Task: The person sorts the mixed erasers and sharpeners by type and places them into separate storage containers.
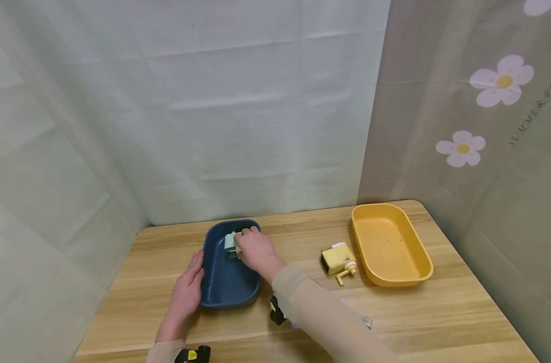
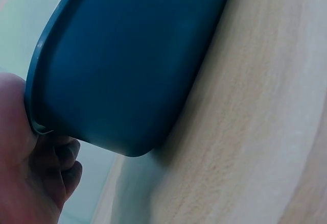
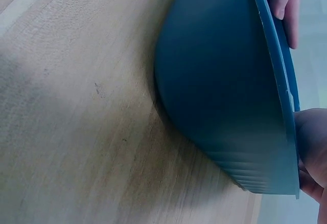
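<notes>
The right hand (image 1: 254,248) reaches into the far end of the blue tray (image 1: 225,287) and its grip is closed on a pale green sharpener (image 1: 230,244) — the fingers curl over the top of it, and the sharpener sits low inside the tray near the far wall. Whether it rests on the tray floor or is lifted just off it cannot be told from the head view. The left hand (image 1: 187,288) lies flat on the table (image 1: 420,322) with straight fingers pressed against the tray's left rim; its grip is open and holds nothing. In the left wrist view the tray (image 2: 133,66) fills the frame, with the hand's fingers (image 2: 64,155) tucked against its rim. The right wrist view shows the tray's outer wall (image 3: 219,96) standing on the table, with left fingertips (image 3: 283,4) at the far rim.

To the right, well apart from the blue tray, a yellow sharpener (image 1: 339,261) with a crank stands on the table — just beside a yellow tray (image 1: 420,262), which lies near the right edge. Behind the table hangs a pale curtain (image 1: 211,101); to the right, a grey one with flowers (image 1: 502,80).
</notes>
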The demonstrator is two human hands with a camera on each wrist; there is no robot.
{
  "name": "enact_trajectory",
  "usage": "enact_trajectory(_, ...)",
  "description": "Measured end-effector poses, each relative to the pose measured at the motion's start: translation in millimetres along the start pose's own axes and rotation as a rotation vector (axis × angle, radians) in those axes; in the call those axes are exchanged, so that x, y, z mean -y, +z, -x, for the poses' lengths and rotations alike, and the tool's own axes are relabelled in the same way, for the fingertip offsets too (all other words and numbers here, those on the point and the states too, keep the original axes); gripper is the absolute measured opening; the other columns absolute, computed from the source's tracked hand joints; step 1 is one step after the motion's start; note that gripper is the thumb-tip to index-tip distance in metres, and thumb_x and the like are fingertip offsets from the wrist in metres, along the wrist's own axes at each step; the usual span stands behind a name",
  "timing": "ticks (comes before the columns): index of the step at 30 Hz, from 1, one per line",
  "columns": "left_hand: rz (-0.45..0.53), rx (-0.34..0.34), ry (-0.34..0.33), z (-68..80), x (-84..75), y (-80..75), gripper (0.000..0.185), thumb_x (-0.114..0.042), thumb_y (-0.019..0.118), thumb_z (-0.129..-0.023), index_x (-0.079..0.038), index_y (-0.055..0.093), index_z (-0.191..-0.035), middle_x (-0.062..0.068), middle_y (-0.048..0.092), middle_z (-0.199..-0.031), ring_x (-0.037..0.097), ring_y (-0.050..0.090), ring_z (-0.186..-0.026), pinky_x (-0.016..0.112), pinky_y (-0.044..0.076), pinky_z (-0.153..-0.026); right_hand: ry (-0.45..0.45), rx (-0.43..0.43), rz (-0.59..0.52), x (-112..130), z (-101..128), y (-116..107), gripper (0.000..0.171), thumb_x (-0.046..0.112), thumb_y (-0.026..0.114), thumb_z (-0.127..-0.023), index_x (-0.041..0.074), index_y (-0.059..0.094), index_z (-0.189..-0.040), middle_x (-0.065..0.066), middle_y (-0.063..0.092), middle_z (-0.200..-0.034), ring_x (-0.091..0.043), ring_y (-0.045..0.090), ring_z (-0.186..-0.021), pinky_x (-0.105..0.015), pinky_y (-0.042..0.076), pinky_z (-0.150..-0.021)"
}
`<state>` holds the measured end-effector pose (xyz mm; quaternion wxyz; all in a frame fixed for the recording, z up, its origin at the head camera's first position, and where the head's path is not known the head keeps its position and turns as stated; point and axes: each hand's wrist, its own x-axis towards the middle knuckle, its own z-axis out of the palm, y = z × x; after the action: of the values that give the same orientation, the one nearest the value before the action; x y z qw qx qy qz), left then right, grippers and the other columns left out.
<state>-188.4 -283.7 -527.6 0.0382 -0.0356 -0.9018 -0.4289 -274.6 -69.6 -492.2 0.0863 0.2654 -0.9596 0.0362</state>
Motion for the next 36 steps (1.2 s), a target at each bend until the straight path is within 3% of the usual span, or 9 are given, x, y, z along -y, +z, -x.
enact_trajectory(12,-0.057,0.017,-0.014,-2.6,-5.0,-2.5,0.053,-0.015,0.034,-0.117,0.004,0.025,-0.166,0.022,0.02,-0.174,0.042,0.012,-0.163,0.062,0.015,-0.129,0.019,-0.056,-0.065,-1.0,2.1,-3.2,0.038,0.035,0.084,-0.094,0.02,0.075,-0.128,-0.002,0.073,-0.118,-0.022,0.064,-0.103,-0.033,0.063,-0.079)
enact_trajectory(20,-0.087,0.016,-0.02,-1.4,-3.3,-1.6,0.053,-0.017,0.034,-0.118,0.003,0.025,-0.167,0.021,0.02,-0.175,0.041,0.012,-0.163,0.061,0.016,-0.129,0.032,-0.059,-0.325,-9.3,9.5,-13.3,0.048,0.033,0.08,-0.099,0.017,0.069,-0.142,-0.005,0.068,-0.142,-0.026,0.065,-0.127,-0.032,0.057,-0.102)
enact_trajectory(29,-0.094,0.014,-0.026,2.0,-2.9,-1.7,0.053,-0.016,0.034,-0.118,0.003,0.025,-0.167,0.021,0.019,-0.175,0.04,0.012,-0.163,0.061,0.016,-0.129,0.102,-0.088,-0.561,-43.3,46.4,-38.7,0.051,0.034,0.074,-0.103,0.018,0.062,-0.151,-0.012,0.057,-0.156,-0.031,0.058,-0.14,-0.046,0.057,-0.105)
enact_trajectory(36,-0.105,0.016,-0.018,1.8,-4.3,-2.4,0.054,-0.019,0.033,-0.118,0.002,0.025,-0.167,0.02,0.019,-0.175,0.042,0.013,-0.163,0.062,0.016,-0.129,0.184,-0.065,-0.586,-85.1,72.3,-49.0,0.055,0.036,0.072,-0.104,0.018,0.059,-0.154,-0.013,0.053,-0.16,-0.032,0.054,-0.144,-0.054,0.057,-0.104)
